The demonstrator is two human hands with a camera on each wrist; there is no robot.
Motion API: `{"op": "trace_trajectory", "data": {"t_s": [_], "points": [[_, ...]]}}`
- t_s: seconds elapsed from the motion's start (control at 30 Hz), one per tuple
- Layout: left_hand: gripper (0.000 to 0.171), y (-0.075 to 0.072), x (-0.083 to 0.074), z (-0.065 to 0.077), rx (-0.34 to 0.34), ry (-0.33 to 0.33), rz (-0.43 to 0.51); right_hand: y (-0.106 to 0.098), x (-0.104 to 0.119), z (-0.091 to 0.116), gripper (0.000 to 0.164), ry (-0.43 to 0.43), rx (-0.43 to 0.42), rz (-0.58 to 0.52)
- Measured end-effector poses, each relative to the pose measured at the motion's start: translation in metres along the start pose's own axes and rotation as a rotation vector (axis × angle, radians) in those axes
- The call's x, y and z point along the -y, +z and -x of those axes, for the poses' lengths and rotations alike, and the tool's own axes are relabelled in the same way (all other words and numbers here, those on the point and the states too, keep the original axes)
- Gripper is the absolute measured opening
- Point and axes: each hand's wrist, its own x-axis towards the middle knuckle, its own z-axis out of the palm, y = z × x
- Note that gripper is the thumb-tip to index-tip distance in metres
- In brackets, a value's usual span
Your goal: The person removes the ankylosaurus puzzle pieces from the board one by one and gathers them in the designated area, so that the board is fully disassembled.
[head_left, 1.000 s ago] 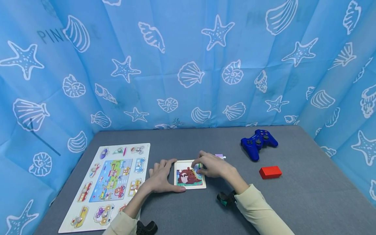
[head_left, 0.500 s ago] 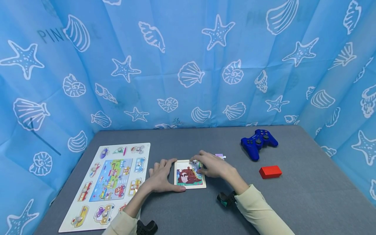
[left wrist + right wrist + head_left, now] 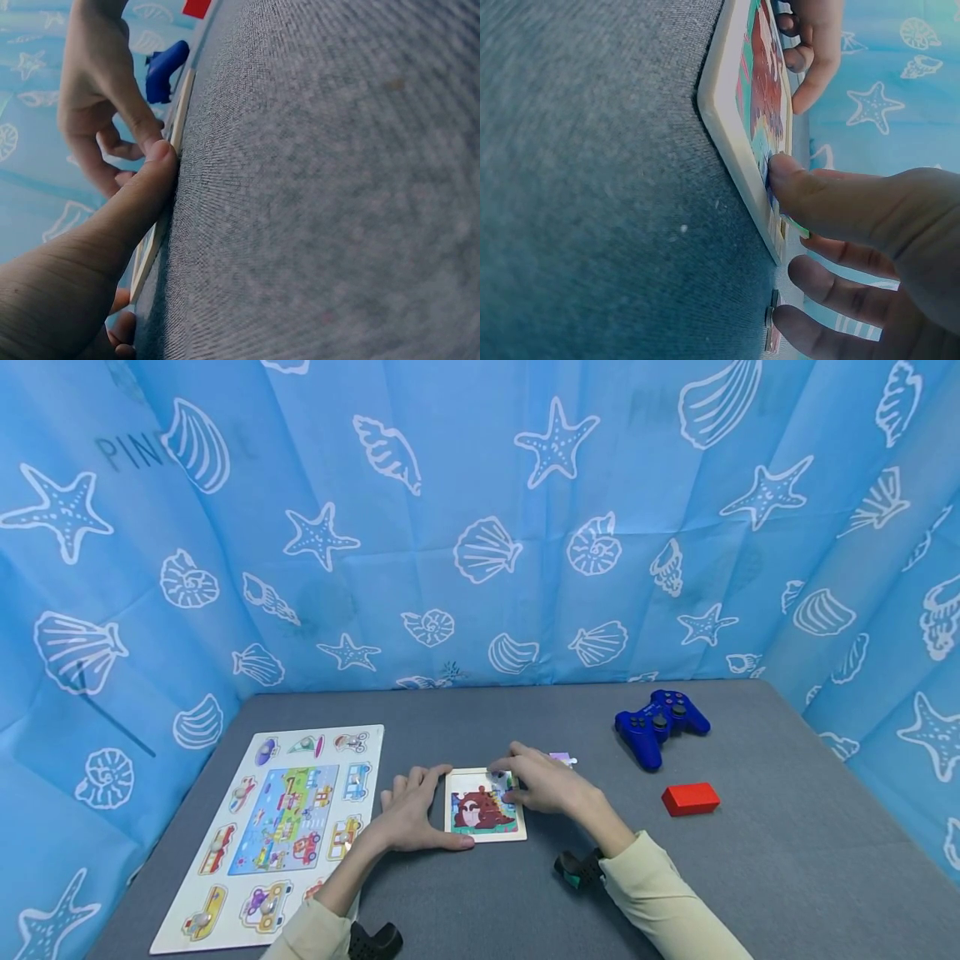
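Observation:
A small square wooden puzzle tray (image 3: 487, 838) lies on the table with a red-brown dinosaur picture, its upper part showing bare wood. My left hand (image 3: 411, 814) holds the tray from the left, thumb along the near edge and index finger at the far left corner. Over the tray's far right part, my right hand (image 3: 543, 781) pinches a puzzle piece (image 3: 797, 226) between thumb and fingers; a green edge of it shows in the right wrist view. Most of that piece is hidden by the fingers. A loose lilac puzzle piece (image 3: 562, 759) lies just beyond the right hand.
On the left lies a large white vehicle peg-puzzle board (image 3: 247, 760), partly under the left forearm. A blue game controller (image 3: 660, 727) and a red block (image 3: 690, 800) sit at the right. Behind the grey table (image 3: 465, 910) hangs a blue shell-print curtain (image 3: 450, 527).
My right fingers have shifted slightly over the tray's far right corner, turning the pinched piece a little. The left hand and the tray have stayed in place.

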Motion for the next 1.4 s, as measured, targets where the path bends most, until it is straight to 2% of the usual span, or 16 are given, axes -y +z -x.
{"op": "trace_trajectory", "data": {"t_s": [0.23, 0.8, 1.03, 1.4], "points": [[0.114, 0.0009, 0.0006, -0.0010, 0.000, -0.001, -0.002, 0.0005, 0.0000, 0.0004, 0.037, -0.019, -0.012, 0.008], [0.114, 0.0015, 0.0009, -0.0016, -0.002, -0.005, -0.010, 0.0011, 0.0023, 0.0016, 0.036, 0.005, -0.022, 0.036], [0.115, 0.0017, 0.0010, -0.0016, -0.006, -0.007, -0.002, 0.0022, 0.0017, 0.0028, 0.035, 0.000, -0.053, 0.058], [0.115, 0.0016, 0.0004, -0.0010, -0.010, -0.007, -0.007, -0.0018, -0.0042, 0.0061, 0.034, 0.016, -0.092, 0.030]]}}
